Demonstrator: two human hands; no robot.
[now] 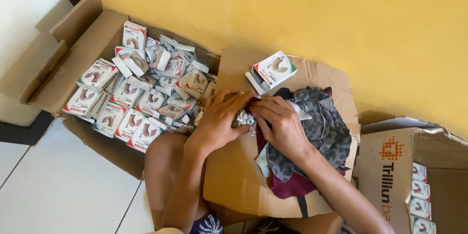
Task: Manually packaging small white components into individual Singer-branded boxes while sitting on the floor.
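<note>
Small silvery pieces (243, 117) sit pinched between my two hands, over a cardboard flap on my lap.

My left hand (222, 119) reaches in from below, wrist bent, fingers curled over the cluster; my right hand (280, 122) comes across from the right, fingertips pressed on it from the other side. Grey patterned cloth (321, 127) lies under my right wrist. To the left, the open carton (63, 68) holds many small white boxes (129, 102). One more white box (274, 70) lies above my hands. What the silvery bits are, I cannot make out.
</note>
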